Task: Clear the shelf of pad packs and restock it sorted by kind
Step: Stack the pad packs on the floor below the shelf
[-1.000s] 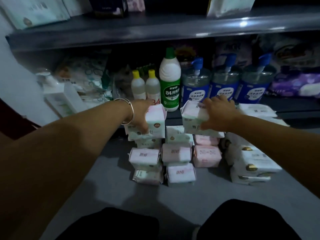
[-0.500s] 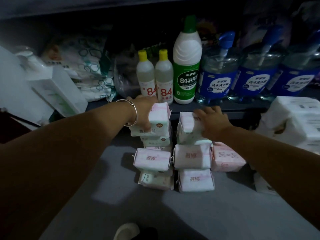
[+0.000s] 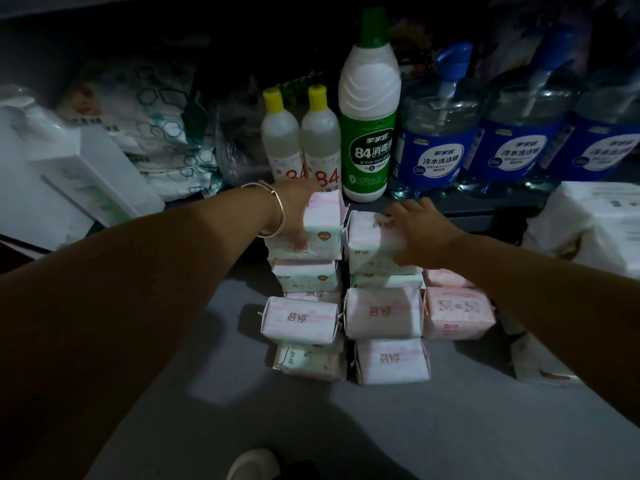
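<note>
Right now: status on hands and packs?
Left hand grips top-left pack. Right hand grips top-right pack. Bottles stand close behind.

Pink-and-white plastic pad packs [image 3: 382, 313] sit stacked in rows on the grey floor [image 3: 450, 427], w/ the dark shelf edge [image 3: 485, 211] just behind. On the shelf: two small yellow-capped bottles [image 3: 301, 133] left of the tall green-capped white bottle [image 3: 369, 109]; blue-labelled clear pump jugs [image 3: 440, 133] to its right. White cardboard box [image 3: 97, 171] far left.
</note>
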